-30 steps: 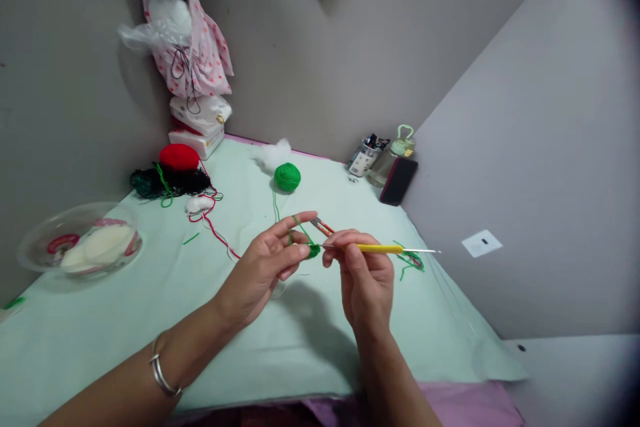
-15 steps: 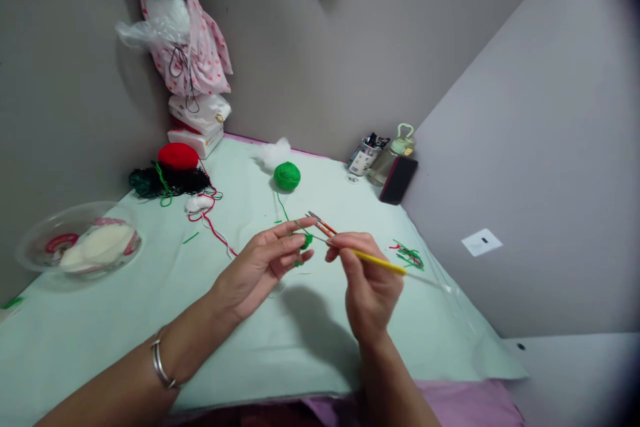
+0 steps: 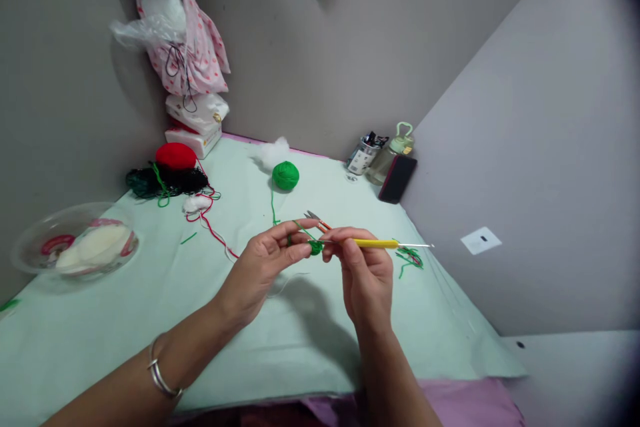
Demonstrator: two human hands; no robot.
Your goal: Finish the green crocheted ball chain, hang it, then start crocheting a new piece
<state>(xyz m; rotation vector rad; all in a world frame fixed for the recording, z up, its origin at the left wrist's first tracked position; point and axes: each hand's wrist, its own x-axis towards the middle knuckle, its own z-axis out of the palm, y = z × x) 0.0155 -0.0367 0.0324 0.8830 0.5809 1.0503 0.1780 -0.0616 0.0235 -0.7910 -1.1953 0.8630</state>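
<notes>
At frame centre the left hand (image 3: 260, 267) pinches a small green piece (image 3: 315, 248), yarn (image 3: 299, 227) looped over its forefinger. The right hand (image 3: 365, 273) is closed on a yellow hook (image 3: 375, 243), tip at the piece. The hands are close together, raised above the tabletop (image 3: 125, 320).

Risks, as judged:
- Slack yarn could slip off the forefinger and loosen the stitch.
- Scissors (image 3: 317, 220) lie just behind the hands; the strand running to the ball (image 3: 285, 175) could catch on them.
- Scraps (image 3: 410, 257) right of centre could get tangled in.

Room: open cloth lower left; the near edge runs along the frame bottom, with walls close at upper and right.
</notes>
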